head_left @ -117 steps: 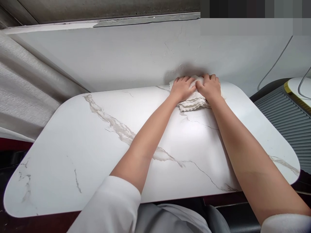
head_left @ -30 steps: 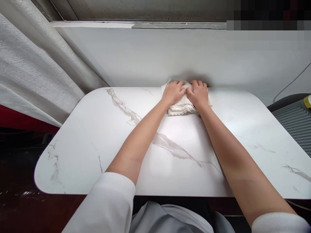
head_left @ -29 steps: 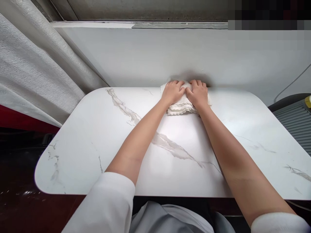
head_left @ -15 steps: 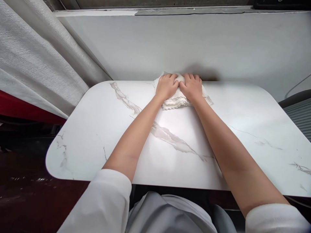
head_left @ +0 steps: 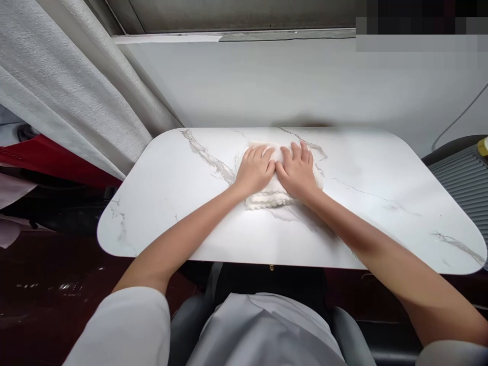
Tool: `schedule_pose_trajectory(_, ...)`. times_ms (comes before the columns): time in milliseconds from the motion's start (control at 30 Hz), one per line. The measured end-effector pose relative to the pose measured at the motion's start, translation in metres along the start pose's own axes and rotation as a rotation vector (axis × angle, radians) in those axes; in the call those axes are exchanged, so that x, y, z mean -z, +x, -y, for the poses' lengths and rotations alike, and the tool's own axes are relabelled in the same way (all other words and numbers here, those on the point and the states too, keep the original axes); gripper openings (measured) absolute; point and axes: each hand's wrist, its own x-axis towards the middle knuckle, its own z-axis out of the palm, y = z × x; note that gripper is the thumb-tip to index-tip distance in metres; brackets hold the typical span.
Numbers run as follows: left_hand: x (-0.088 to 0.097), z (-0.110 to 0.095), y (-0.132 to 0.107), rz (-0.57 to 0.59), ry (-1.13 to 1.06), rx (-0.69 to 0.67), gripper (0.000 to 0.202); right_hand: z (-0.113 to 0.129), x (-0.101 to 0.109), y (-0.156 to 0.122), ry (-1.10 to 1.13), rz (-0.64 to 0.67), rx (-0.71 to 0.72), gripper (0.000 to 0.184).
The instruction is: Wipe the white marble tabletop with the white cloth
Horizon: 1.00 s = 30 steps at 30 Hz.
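Observation:
A folded white cloth (head_left: 269, 197) lies near the middle of the white marble table (head_left: 160, 203). My left hand (head_left: 254, 170) presses flat on its left half, fingers stretched out together. My right hand (head_left: 297, 170) presses flat on its right half, fingers slightly spread. Thumbs of both hands almost touch over the cloth. Only the cloth's near edge and far rim show around the hands.
A grey curtain (head_left: 72, 86) hangs at the left beside a white wall (head_left: 290, 81). A ribbed grey appliance (head_left: 463, 185) stands at the right, with a thin cable (head_left: 459, 117) on the wall above it. Dark floor and a red surface (head_left: 57, 162) lie left of the table.
Both hands have drawn the cloth from the table's far edge by the wall back toward the middle. The fingers have gone from curled over the cloth to lying flat.

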Motion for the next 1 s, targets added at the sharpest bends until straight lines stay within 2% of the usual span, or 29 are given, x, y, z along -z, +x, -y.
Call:
schedule_pose_trajectory(133,0.011,-0.013,-0.049,0.045,0.017,-0.065,0.045,0.01,0.01,-0.058,-0.038,0.07,0.062,0.058)
schedule_pose_trajectory(267,0.021,-0.023,-0.092,0.052,0.027,-0.14,0.047,0.021,0.018,-0.108,-0.057,0.06,0.139,0.058)
schedule_pose_trajectory(367,0.027,-0.025,-0.116,0.048,0.037,-0.174,0.047,0.031,0.022,-0.133,-0.063,0.03,0.188,0.058)
schedule_pose_trajectory(467,0.033,-0.022,-0.132,0.041,0.045,-0.184,0.046,0.042,0.026,-0.144,-0.071,0.03,0.229,0.058)
schedule_pose_trajectory(633,0.043,-0.002,-0.143,0.012,0.045,-0.169,0.042,0.062,0.024,-0.142,-0.06,0.06,0.277,0.059)
schedule_pose_trajectory(800,0.051,0.014,-0.142,-0.08,0.135,-0.097,0.036,0.078,0.019,-0.12,-0.074,0.135,0.316,0.06)
schedule_pose_trajectory(867,0.052,0.019,-0.137,-0.101,0.209,-0.054,0.034,0.08,0.019,-0.105,-0.101,0.192,0.316,0.06)
schedule_pose_trajectory(1000,0.048,0.031,-0.109,-0.041,0.256,-0.029,0.037,0.084,0.013,-0.067,-0.152,0.246,0.278,0.059)
